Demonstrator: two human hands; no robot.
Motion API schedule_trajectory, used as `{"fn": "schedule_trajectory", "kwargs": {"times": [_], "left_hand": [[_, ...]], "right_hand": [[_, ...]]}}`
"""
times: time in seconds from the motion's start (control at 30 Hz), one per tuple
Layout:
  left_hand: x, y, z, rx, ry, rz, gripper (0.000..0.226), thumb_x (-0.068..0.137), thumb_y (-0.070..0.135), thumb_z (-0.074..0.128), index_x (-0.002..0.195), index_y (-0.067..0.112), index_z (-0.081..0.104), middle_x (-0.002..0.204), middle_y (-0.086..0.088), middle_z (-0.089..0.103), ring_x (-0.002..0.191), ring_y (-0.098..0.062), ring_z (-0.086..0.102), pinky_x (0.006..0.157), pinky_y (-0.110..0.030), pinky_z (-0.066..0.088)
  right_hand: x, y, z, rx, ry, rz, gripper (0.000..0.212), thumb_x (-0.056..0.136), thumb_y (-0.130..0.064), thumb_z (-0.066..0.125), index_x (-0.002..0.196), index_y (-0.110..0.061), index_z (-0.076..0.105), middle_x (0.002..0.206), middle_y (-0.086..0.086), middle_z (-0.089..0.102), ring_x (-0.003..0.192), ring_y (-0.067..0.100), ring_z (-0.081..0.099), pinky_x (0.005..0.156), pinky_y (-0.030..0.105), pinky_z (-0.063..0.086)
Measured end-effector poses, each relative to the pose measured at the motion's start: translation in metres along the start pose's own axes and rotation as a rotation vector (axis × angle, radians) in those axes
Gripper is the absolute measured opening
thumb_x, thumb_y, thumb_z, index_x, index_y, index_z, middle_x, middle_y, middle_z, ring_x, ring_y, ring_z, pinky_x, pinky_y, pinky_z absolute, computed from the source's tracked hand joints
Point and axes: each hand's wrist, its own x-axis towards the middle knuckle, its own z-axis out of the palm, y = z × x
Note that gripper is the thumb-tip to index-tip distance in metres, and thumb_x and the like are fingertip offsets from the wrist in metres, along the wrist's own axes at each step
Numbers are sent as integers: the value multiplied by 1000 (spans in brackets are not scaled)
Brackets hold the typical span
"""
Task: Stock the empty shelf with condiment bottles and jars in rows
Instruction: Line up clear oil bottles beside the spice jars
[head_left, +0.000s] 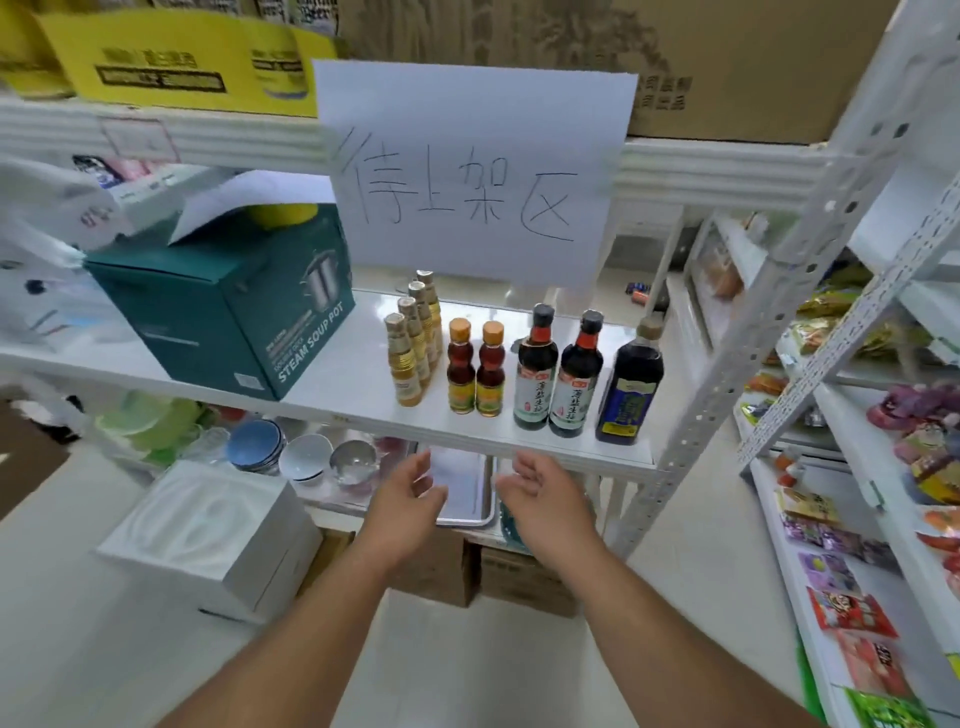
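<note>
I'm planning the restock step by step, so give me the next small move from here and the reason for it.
Probably lower both hands to fetch another bottle. The left hand and right hand hang open and empty just below the shelf, which has four gold-capped bottles in a file, two orange-capped bottles, two soy sauce bottles and only one dark blue-labelled bottle, so those rows look unfinished.

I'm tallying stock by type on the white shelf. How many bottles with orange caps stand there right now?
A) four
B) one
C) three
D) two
D: two orange-capped bottles stand side by side on the white shelf, between the row of four gold-capped bottles and the two dark soy sauce bottles; both hands are empty below the shelf edge.
</note>
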Motion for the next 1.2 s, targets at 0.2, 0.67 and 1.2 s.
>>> {"fn": "schedule_trajectory", "kwargs": {"times": [0.2,0.67,1.2], "left_hand": [[14,-8,-50,-59,102,-33,55,100,20,60,151,31,43,150,7,50,134,-15,50,105,-38,44],[78,20,-76,-32,197,-8,57,99,19,61,151,32,41,154,7,46,136,-15,49,105,-36,45],[179,27,-131,22,51,112,56,99,20,60,151,29,40,154,10,45,133,-9,50,105,-31,43]], "right_hand": [[24,-31,49,-7,-21,-18,64,94,-37,72,150,-26,44,151,-6,52,130,11,55,112,39,47],[103,-59,79,-19,-67,-92,66,95,-44,69,152,-27,40,152,-7,49,134,12,52,113,39,45],[166,-95,141,-65,82,-40,52,95,-35,71,141,-26,48,112,-18,50,97,1,51,86,22,42]]}}
